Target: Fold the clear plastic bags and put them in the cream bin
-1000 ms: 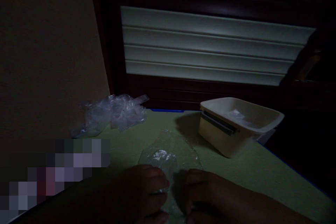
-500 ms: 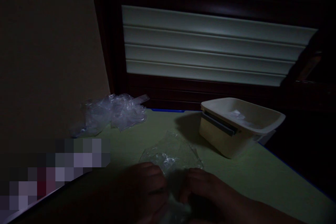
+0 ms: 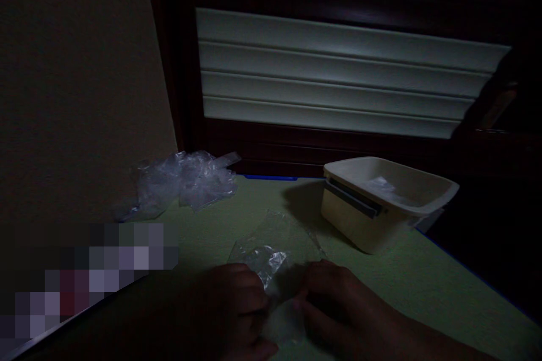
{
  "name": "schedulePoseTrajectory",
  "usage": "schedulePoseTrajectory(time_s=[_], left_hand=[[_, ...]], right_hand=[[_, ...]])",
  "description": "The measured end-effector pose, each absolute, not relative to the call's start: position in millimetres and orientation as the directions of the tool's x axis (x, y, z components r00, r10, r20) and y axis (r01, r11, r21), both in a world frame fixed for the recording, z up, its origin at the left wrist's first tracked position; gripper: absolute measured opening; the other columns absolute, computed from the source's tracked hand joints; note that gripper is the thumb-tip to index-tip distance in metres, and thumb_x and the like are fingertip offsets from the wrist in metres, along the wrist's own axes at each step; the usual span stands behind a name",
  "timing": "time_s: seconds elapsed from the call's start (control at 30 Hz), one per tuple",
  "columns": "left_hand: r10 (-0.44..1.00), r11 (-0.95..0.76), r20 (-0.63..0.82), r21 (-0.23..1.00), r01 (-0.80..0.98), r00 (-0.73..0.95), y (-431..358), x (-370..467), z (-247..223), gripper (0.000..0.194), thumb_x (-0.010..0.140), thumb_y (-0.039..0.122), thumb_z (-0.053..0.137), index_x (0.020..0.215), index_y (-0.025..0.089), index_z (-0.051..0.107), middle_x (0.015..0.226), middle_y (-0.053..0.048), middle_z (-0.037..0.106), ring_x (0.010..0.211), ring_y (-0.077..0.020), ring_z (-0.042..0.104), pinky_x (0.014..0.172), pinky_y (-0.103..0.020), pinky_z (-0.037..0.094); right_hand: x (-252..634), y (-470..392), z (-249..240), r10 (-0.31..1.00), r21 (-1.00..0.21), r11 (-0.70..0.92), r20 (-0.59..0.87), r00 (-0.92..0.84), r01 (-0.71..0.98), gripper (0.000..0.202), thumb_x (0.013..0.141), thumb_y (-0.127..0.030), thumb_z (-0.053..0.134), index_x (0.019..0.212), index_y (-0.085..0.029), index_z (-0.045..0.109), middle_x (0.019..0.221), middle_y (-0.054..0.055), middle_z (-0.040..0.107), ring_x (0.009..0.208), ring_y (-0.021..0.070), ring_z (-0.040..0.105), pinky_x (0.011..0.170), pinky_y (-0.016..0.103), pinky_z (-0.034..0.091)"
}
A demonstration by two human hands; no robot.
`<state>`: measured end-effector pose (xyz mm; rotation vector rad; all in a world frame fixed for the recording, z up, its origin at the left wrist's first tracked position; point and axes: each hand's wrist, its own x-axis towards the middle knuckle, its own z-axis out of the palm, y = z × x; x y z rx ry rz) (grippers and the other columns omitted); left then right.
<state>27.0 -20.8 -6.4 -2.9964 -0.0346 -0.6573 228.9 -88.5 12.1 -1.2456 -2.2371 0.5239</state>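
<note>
A clear plastic bag [image 3: 273, 259] lies on the green tabletop, its far end spread out beyond my hands. My left hand [image 3: 243, 307] is closed on the bag's left side, fingers curled. On the opposite side my right hand [image 3: 334, 299] pinches the bag between thumb and fingers. Between the two hands the near part of the bag looks whitish and crumpled. The light is dim, so the fingertips and whatever may be inside the bag are hard to make out.
A heap of crumpled clear plastic bags [image 3: 190, 180] lies at the back left against the wall. At the back right stands a cream plastic bin [image 3: 351, 220] with a dark handle and some clear plastic inside. A louvred panel [image 3: 330, 73] rises behind the table [image 3: 449, 287].
My right hand has shifted slightly, its thumb now showing against the bag. The left hand has moved a little, and the film between the hands has changed its folds.
</note>
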Motion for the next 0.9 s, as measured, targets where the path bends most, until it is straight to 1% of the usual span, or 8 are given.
schedulePoseTrajectory(time_s=[0.1,0.23,0.37,0.43,0.63,0.73,0.83,0.9], left_hand=[[0.001,-0.995,0.414,-0.094,0.043,0.910,-21,27,-4,0.022,0.081,0.030,0.057,0.064,0.016,0.055,0.066,0.001,0.060,0.063,-0.0130,0.053,0.058,-0.027,0.040],[0.017,-0.993,0.418,-0.096,0.063,0.908,-24,27,-4,0.024,0.079,0.034,0.058,0.062,0.018,0.055,0.063,0.000,0.058,0.064,-0.0144,0.052,0.058,-0.027,0.040],[0.049,-0.989,0.454,-0.100,0.105,0.890,-28,26,-4,0.021,0.080,0.033,0.056,0.067,0.018,0.057,0.069,0.000,0.059,0.067,-0.0152,0.052,0.063,-0.030,0.041],[0.058,-0.991,0.449,-0.079,0.104,0.892,-30,25,-4,0.017,0.080,0.033,0.057,0.072,0.019,0.058,0.073,0.000,0.060,0.070,-0.0152,0.053,0.064,-0.029,0.041],[0.056,-0.992,0.430,-0.078,0.099,0.901,-31,26,2,0.018,0.082,0.032,0.054,0.071,0.018,0.057,0.069,0.001,0.059,0.067,-0.0147,0.052,0.063,-0.029,0.041],[0.045,-0.990,0.387,-0.103,0.091,0.921,-31,26,4,0.016,0.080,0.031,0.058,0.073,0.017,0.057,0.066,0.002,0.059,0.065,-0.0143,0.053,0.060,-0.029,0.041],[-0.006,-0.987,0.341,-0.151,0.048,0.940,-31,24,5,0.021,0.078,0.032,0.061,0.067,0.016,0.055,0.062,0.003,0.059,0.060,-0.0125,0.053,0.055,-0.028,0.040],[-0.006,-0.981,0.340,-0.186,0.061,0.940,-32,23,5,0.024,0.077,0.035,0.063,0.064,0.016,0.054,0.061,0.004,0.059,0.056,-0.0113,0.052,0.052,-0.027,0.039]], right_hand=[[231,-87,8,0.877,-0.576,0.476,0.252,-0.410,0.665,0.015,0.082,-0.020,0.048,0.070,-0.015,0.056,0.068,0.003,0.059,0.061,0.0115,0.053,0.057,0.024,0.040],[231,-88,5,0.911,-0.587,0.404,0.189,-0.366,0.702,0.013,0.083,-0.022,0.049,0.072,-0.017,0.055,0.068,0.001,0.060,0.062,0.0117,0.054,0.058,0.023,0.039],[231,-89,4,0.935,-0.550,0.354,0.188,-0.301,0.756,0.005,0.079,-0.015,0.049,0.075,-0.018,0.052,0.068,0.001,0.058,0.063,0.0126,0.053,0.056,0.023,0.039],[231,-89,2,0.940,-0.531,0.342,0.194,-0.282,0.775,0.006,0.076,-0.012,0.050,0.076,-0.018,0.051,0.069,0.001,0.057,0.064,0.0133,0.053,0.055,0.023,0.039],[229,-88,-1,0.930,-0.482,0.365,0.221,-0.292,0.797,0.007,0.076,-0.013,0.048,0.075,-0.018,0.051,0.069,0.002,0.057,0.063,0.0137,0.051,0.056,0.025,0.040],[228,-87,-1,0.916,-0.449,0.399,0.237,-0.324,0.799,0.010,0.075,-0.010,0.047,0.073,-0.018,0.053,0.068,0.002,0.058,0.062,0.0131,0.051,0.056,0.025,0.040],[226,-86,-1,0.892,-0.446,0.450,0.250,-0.375,0.774,0.014,0.075,-0.007,0.046,0.073,-0.017,0.056,0.068,0.003,0.059,0.062,0.0125,0.052,0.058,0.024,0.040],[227,-86,-1,0.880,-0.442,0.475,0.258,-0.399,0.761,0.015,0.076,-0.007,0.046,0.073,-0.016,0.058,0.068,0.003,0.060,0.062,0.0123,0.052,0.058,0.024,0.040]])
